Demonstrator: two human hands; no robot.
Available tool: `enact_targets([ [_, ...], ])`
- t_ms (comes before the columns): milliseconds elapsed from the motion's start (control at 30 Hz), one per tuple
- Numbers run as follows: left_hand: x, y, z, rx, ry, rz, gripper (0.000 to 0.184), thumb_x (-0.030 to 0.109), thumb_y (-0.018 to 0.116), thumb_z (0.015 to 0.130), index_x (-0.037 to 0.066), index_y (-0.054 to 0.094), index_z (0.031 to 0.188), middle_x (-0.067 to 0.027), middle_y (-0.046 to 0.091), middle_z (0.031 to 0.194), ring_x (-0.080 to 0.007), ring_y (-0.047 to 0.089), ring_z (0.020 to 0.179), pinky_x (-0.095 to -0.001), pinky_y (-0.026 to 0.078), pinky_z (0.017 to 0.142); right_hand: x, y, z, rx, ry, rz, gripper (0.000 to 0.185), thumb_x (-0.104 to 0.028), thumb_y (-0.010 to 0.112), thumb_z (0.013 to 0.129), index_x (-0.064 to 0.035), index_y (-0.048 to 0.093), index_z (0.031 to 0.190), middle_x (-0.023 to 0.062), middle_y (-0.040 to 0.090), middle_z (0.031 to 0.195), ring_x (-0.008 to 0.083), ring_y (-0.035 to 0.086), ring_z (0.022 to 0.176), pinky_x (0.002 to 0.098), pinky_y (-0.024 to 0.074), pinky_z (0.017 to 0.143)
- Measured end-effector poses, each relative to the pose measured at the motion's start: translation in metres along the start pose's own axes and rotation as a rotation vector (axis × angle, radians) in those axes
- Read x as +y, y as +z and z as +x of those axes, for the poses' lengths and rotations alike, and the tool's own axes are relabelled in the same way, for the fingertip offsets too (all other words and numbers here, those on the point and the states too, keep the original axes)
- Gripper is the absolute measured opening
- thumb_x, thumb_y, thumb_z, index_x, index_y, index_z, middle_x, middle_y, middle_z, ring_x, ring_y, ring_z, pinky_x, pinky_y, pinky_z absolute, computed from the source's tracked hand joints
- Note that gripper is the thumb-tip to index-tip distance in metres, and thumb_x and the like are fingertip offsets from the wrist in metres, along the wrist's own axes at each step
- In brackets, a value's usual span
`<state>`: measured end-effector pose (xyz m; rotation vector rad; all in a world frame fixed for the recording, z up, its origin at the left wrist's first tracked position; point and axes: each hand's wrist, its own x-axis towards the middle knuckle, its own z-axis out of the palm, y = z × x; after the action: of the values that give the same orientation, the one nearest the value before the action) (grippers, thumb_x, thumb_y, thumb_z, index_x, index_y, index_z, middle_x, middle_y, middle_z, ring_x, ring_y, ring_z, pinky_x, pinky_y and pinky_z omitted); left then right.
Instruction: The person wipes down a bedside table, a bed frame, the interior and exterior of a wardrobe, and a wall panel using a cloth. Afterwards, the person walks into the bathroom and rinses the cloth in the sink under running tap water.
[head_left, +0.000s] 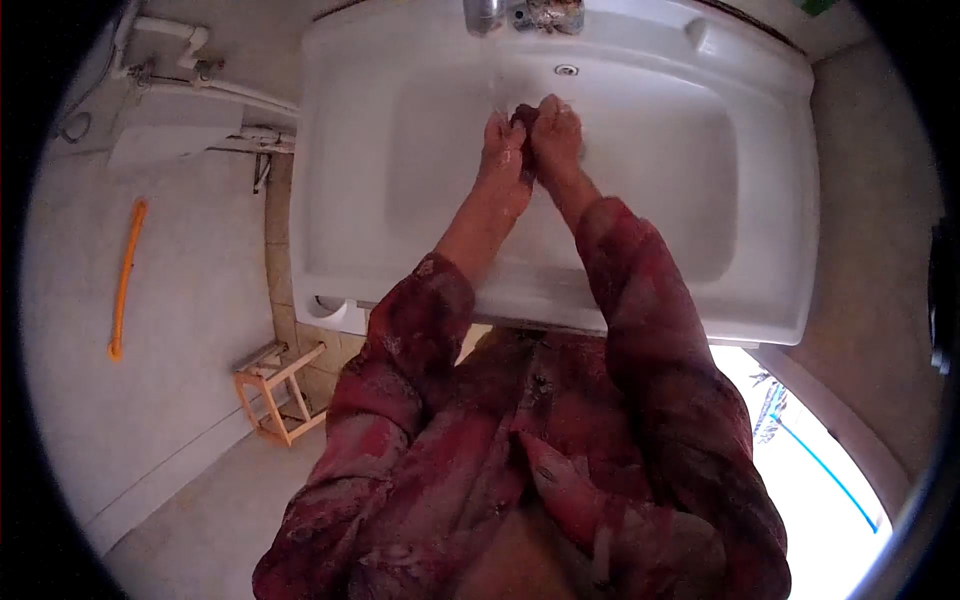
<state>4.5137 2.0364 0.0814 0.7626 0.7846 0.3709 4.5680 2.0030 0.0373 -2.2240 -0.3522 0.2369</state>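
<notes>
Over the basin of a white sink (pixel 660 170), my left hand (pixel 506 150) and my right hand (pixel 556 135) are close together. Between them is a small dark reddish-brown lump (pixel 526 120), with the fingers of both hands closed about it. Its kind is hard to make out, since the fingers cover much of it. A thin stream of water seems to fall by my left hand from the metal faucet (pixel 485 15), and the skin there looks wet.
An overflow hole (pixel 567 70) shows in the sink's back wall. White pipes (pixel 215 93) run along the wall at left. Lower down stand a small wooden stool (pixel 280 395) and an orange grab bar (pixel 126 280). A bright doorway (pixel 800 440) opens at lower right.
</notes>
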Motion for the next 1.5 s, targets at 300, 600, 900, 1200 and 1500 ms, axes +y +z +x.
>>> enact_targets([
  [300, 0.028, -0.027, 0.017, -0.303, 0.588, 0.836, 0.034, 0.035, 0.043, 0.097, 0.005, 0.058, 0.104, -0.0121, 0.062, 0.093, -0.0282, 0.058, 0.088, -0.0419, 0.046, 0.081, -0.039, -0.028, -0.021, -0.356, 0.759, 1.599, 0.026, -0.027, 0.042, 0.099, -0.0073, 0.057, 0.108, 0.0069, 0.06, 0.103, 0.021, 0.059, 0.097, 0.0349, 0.0519, 0.082],
  [600, 0.016, -0.034, 0.004, -0.365, 0.982, 1.169, 0.027, 0.028, 0.061, 0.087, 0.003, 0.058, 0.1, -0.0153, 0.063, 0.096, -0.0281, 0.061, 0.086, -0.0391, 0.048, 0.078, -0.028, -0.034, -0.045, -0.528, 0.718, 1.802, 0.024, -0.029, 0.047, 0.095, -0.0086, 0.057, 0.105, 0.0061, 0.061, 0.102, 0.021, 0.061, 0.093, 0.034, 0.0523, 0.078],
  [900, 0.021, -0.01, 0.0, -0.294, 0.812, 1.112, 0.027, 0.025, 0.062, 0.085, 0.002, 0.052, 0.075, -0.018, 0.058, 0.071, -0.0359, 0.057, 0.067, -0.0428, 0.046, 0.063, -0.023, -0.02, -0.04, -0.436, 0.735, 1.819, 0.025, -0.029, 0.048, 0.095, -0.0084, 0.058, 0.106, 0.007, 0.062, 0.103, 0.0224, 0.061, 0.094, 0.0355, 0.0526, 0.08],
  [1200, 0.013, -0.005, -0.006, -0.149, 0.678, 0.942, 0.026, 0.021, 0.051, 0.09, -0.001, 0.048, 0.077, -0.0207, 0.054, 0.074, -0.0342, 0.054, 0.067, -0.0414, 0.044, 0.065, 0.016, 0.02, -0.032, -0.253, 0.134, 0.841, 0.031, -0.035, 0.045, 0.095, -0.0077, 0.058, 0.101, 0.0128, 0.061, 0.102, 0.027, 0.062, 0.091, 0.0421, 0.0528, 0.076],
  [1500, 0.035, -0.067, 0.049, -0.225, -0.126, 0.025, 0.033, 0.038, 0.039, 0.099, 0.01, 0.055, 0.104, -0.006, 0.06, 0.1, -0.0205, 0.06, 0.091, -0.0349, 0.052, 0.08, -0.066, -0.008, -0.056, 0.218, -0.241, 0.415, 0.026, -0.024, 0.042, 0.095, -0.003, 0.057, 0.093, 0.0207, 0.059, 0.088, 0.0387, 0.057, 0.089, 0.0466, 0.0459, 0.081],
])
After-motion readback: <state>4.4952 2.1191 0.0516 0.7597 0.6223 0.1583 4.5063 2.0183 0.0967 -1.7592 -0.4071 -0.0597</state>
